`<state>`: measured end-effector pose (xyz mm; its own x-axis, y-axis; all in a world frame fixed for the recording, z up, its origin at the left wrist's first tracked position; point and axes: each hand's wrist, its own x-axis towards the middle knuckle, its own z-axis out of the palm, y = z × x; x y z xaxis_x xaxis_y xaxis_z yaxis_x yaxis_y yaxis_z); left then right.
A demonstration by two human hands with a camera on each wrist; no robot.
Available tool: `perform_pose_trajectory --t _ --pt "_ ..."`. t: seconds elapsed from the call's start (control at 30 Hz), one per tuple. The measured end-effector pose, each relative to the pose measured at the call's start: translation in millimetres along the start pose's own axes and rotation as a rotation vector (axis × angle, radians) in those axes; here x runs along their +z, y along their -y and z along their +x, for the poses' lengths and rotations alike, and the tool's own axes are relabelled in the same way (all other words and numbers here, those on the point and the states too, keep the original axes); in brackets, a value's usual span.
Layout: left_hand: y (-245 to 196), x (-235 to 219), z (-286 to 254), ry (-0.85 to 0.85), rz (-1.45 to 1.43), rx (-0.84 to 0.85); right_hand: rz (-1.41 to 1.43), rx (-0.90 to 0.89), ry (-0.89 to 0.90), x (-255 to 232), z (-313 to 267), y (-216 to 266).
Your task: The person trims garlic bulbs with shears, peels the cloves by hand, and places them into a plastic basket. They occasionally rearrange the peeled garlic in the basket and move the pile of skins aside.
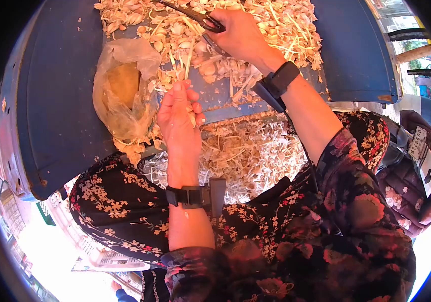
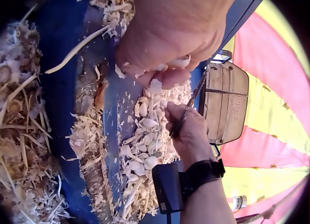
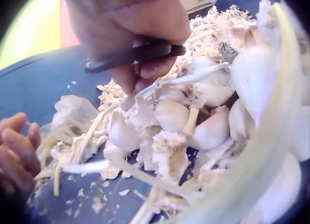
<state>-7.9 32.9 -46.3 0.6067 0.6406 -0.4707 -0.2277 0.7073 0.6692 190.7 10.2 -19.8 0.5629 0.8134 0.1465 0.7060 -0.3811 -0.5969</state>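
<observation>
In the head view my left hand [image 1: 179, 117] pinches a thin pale garlic stem [image 1: 189, 63] between thumb and finger, with cloves against its curled fingers. A clove [image 2: 179, 62] shows under the left palm in the left wrist view. My right hand [image 1: 243, 38] grips a dark-handled cutting tool [image 1: 195, 15] above the garlic pile [image 1: 276, 30]. The tool's black handle [image 3: 131, 57] crosses the right fingers in the right wrist view, over white cloves [image 3: 172, 115] and dry stems. Part of the left hand [image 3: 17, 154] appears there at the left edge.
A plastic bag [image 1: 106, 108] with something tan inside lies left of the left hand on the blue surface [image 1: 59, 75]. Peelings and stems [image 1: 250, 151] are heaped below its near edge, between the legs. A dark padded bag [image 1: 409, 194] is at the right.
</observation>
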Motion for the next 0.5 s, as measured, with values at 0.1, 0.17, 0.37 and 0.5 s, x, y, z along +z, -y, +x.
perform_pose_trajectory --t 0.1,0.17,0.37,0.5 --pt "-1.2 12.1 -2.2 -0.007 0.057 0.028 0.171 0.008 0.015 -12.0 -24.2 24.4" --pt "2.9 12.7 -2.7 0.040 0.133 0.067 0.244 -0.067 0.034 -11.0 -44.3 36.3" --pt "-2.3 -4.2 -19.2 0.344 0.219 -0.092 0.551 0.221 0.107 -9.5 -79.9 18.9" --pt "-10.8 -12.6 -23.9 0.244 0.041 -0.105 0.060 0.056 0.485 -29.1 -82.8 -9.2"
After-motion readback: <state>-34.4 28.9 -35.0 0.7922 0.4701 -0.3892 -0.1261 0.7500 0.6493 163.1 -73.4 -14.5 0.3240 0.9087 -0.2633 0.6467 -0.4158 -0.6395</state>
